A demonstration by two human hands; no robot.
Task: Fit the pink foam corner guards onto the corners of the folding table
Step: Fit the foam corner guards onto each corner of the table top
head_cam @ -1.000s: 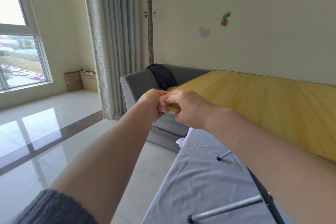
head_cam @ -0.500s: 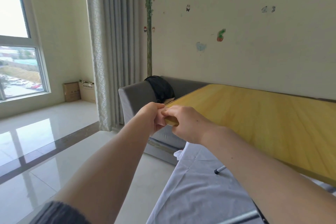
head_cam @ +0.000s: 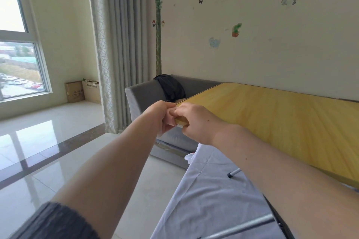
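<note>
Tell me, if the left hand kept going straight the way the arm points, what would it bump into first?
Probably the table corner it works at: the left hand holds the pink corner guard there, against the right hand. Past that comes the grey sofa, though depth is hard to judge.

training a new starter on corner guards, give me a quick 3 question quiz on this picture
1. True or false: both hands meet at the near left corner of the yellow table top.
2. What does the left hand hold against that corner? A) pink foam guard B) black bag C) metal leg
3. Fill in: behind the hands stands a grey ____.

Key:
1. True; the right hand grips the table edge there.
2. A, the pink foam guard.
3. Sofa.
</note>
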